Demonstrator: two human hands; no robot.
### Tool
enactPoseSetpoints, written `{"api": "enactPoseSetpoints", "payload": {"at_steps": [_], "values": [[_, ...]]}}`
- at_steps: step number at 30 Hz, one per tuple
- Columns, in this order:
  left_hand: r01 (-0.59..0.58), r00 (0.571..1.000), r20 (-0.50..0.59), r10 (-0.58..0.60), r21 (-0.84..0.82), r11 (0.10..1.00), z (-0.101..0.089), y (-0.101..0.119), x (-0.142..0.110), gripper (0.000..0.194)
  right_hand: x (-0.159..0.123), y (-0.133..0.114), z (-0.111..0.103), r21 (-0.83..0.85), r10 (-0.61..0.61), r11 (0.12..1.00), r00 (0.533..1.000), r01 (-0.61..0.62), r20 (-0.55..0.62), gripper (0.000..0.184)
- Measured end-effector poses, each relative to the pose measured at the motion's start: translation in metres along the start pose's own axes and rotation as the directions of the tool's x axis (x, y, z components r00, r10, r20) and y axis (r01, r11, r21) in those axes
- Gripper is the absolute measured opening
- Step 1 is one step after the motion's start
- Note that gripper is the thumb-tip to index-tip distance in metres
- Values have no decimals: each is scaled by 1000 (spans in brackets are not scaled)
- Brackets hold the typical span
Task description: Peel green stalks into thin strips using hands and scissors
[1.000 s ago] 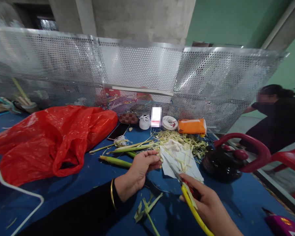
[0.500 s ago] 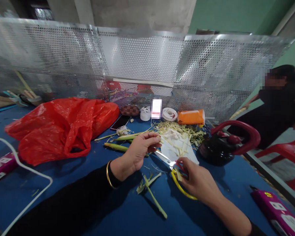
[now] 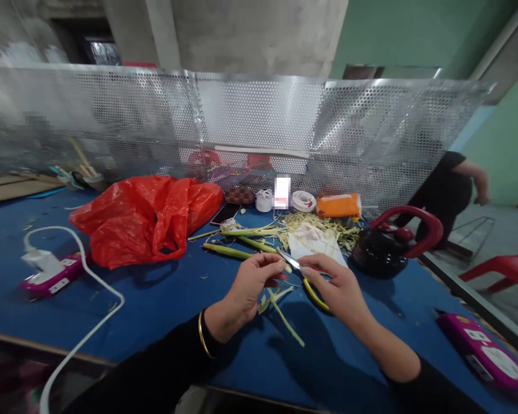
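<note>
My left hand (image 3: pixel 252 284), with a gold bangle at the wrist, is closed in a pinch on a small pale piece of plant stalk (image 3: pixel 288 268). My right hand (image 3: pixel 339 287) grips a pair of scissors (image 3: pixel 290 260) with a yellow and red handle. Their metal blades point up and to the left, just past my left fingertips. Below the hands, cut green strips (image 3: pixel 287 322) lie on the blue table (image 3: pixel 224 333). Long green stalks (image 3: pixel 227 251) rest behind my left hand. A white sheet (image 3: pixel 334 248) with scraps on it lies behind the scissors.
Shredded plant strips (image 3: pixel 323 224) are heaped near the perforated metal screen (image 3: pixel 259 109). A red plastic bag (image 3: pixel 142 218) sits on the left, a dark kettle (image 3: pixel 380 253) on the right. Purple power strips (image 3: pixel 486 351) flank the table, and a white cable (image 3: pixel 99 322) crosses its left side. A person (image 3: pixel 449 190) stands beyond.
My right hand has come closer to my left, and its fingers have moved up the scissors toward the blades. The view has shifted, and the person at the right has moved farther off.
</note>
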State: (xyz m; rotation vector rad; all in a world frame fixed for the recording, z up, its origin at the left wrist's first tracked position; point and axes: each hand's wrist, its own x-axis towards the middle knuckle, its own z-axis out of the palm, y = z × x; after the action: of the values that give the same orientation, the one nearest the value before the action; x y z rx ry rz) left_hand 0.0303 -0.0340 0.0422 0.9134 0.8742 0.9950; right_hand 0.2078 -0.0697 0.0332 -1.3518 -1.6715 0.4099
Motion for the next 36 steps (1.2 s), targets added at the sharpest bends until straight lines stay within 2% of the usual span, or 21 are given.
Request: {"api": "enactPoseSetpoints", "payload": {"at_steps": [3, 7, 12, 17, 20, 23, 25, 27, 29, 32, 34, 36], "values": [[-44, 999, -22, 44, 4, 999, -3, -6, 1, 20, 3, -15, 23, 141, 73, 987, 997, -75, 23, 18], [-64, 997, -52, 64, 1, 998, -5, -10, 3, 16, 1, -14, 42, 332, 197, 924, 980, -191, 17, 25], [-62, 996, -55, 63, 26, 998, -4, -15, 4, 13, -2, -8, 38, 434, 294, 856, 955, -280, 37, 22], [-46, 997, -53, 49, 48, 998, -2, -17, 4, 11, -3, -8, 35, 446, 290, 846, 954, -291, 74, 18], [-84, 996, -29, 88, 121, 989, -3, -12, 5, 11, -3, -7, 33, 408, 262, 869, 960, -278, 97, 16], [-136, 990, -5, 142, 260, 956, -9, -2, 10, 15, -1, -2, 28, 280, 207, 930, 969, -237, 135, 12], [-189, 979, 1, 203, 361, 913, -15, 5, 15, 14, 0, 2, 23, 153, 108, 978, 970, -143, 219, 9], [-229, 971, 57, 231, 482, 846, -23, 11, 20, 12, 1, 4, 19, 44, -9, 999, 937, -7, 349, 8], [-257, 966, 171, 193, 596, 760, -30, 12, 24, 13, 0, 4, 17, -35, -80, 993, 880, 109, 468, 11], [-289, 953, 281, 112, 740, 608, -37, 8, 26, 18, -2, 0, 18, -124, -94, 973, 822, 196, 562, 13], [-291, 951, 300, 74, 785, 547, -38, 5, 27, 20, -3, -2, 19, -145, -87, 968, 814, 206, 574, 13], [-278, 954, 294, 63, 781, 559, -37, 3, 27, 20, -2, -3, 20, -129, -67, 978, 837, 162, 543, 12]]}}
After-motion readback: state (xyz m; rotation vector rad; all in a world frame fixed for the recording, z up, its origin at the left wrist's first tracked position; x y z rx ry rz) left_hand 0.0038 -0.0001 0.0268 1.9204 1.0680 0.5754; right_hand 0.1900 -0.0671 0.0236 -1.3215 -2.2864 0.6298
